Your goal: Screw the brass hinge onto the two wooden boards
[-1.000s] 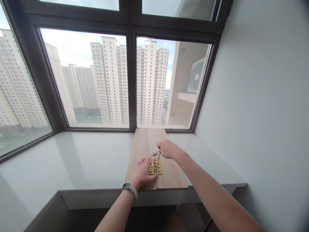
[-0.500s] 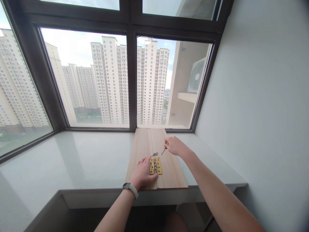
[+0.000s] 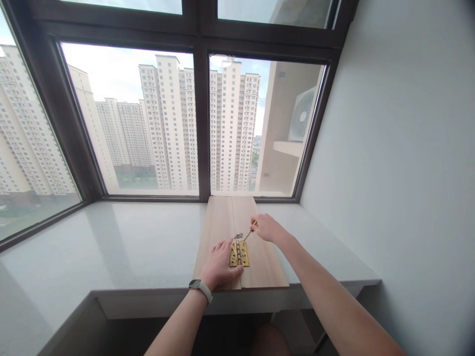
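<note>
A brass-coloured butt hinge (image 3: 243,254) lies unfolded across the seam between two pale wooden boards (image 3: 260,274). My left hand (image 3: 219,264) holds it down, thumb at the near edge and fingertips along the left leaf, partly covering that leaf. In my right hand (image 3: 267,228) is a small screwdriver (image 3: 249,233) with a yellow handle, gripped in closed fingers. Its shaft slants down to the left, and its tip is at the hinge's far edge; whether it touches I cannot tell. Several small screws (image 3: 238,236) lie in a loose heap just beyond the hinge.
Both boards lie on a white countertop (image 3: 148,242) whose front edge is close to me. Behind stands a dark-framed window (image 3: 203,123). A pale wall (image 3: 389,148) rises on the right. A watch (image 3: 200,287) is on my left wrist.
My right hand has moved slightly down and left, bringing the screwdriver tip from right of the screws to the hinge's far edge. The left hand stays in place on the hinge.
</note>
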A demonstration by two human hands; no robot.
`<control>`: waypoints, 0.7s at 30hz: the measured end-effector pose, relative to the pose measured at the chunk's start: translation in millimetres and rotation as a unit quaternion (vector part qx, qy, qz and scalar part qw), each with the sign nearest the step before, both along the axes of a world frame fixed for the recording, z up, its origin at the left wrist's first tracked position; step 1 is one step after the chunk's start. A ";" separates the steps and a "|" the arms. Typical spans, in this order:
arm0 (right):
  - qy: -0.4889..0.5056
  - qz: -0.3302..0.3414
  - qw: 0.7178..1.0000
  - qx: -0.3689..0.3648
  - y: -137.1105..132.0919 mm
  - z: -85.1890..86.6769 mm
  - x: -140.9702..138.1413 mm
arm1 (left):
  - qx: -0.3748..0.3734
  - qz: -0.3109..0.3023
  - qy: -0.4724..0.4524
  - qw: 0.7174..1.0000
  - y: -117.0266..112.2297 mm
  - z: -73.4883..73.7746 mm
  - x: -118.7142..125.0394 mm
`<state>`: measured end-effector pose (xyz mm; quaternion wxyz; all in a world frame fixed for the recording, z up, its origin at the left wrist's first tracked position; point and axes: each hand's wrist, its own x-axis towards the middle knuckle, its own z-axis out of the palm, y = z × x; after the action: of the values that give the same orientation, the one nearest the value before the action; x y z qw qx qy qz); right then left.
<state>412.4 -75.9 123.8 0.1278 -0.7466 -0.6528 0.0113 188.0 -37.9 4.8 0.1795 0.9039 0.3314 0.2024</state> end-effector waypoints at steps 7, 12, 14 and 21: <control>0.002 0.021 0.999 0.031 1.2 14.0 -5.9 | 0.005 -0.008 -0.001 1.000 -0.1 0.1 0.3; -0.002 0.031 0.999 0.035 2.8 22.2 -15.5 | 0.009 -0.017 0.005 1.000 0.7 0.0 0.0; -0.001 0.033 0.999 0.038 2.2 25.2 -19.7 | 0.005 -0.018 0.007 1.000 1.2 -0.2 -0.2; 0.011 0.065 0.996 0.058 -5.4 32.6 -34.0 | 0.007 -0.024 0.008 1.000 2.5 -0.9 -0.6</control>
<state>378.4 -81.3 156.4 0.1772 -0.6934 -0.6984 -0.0103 187.4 -35.4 3.9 0.1750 0.9143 0.3098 0.1934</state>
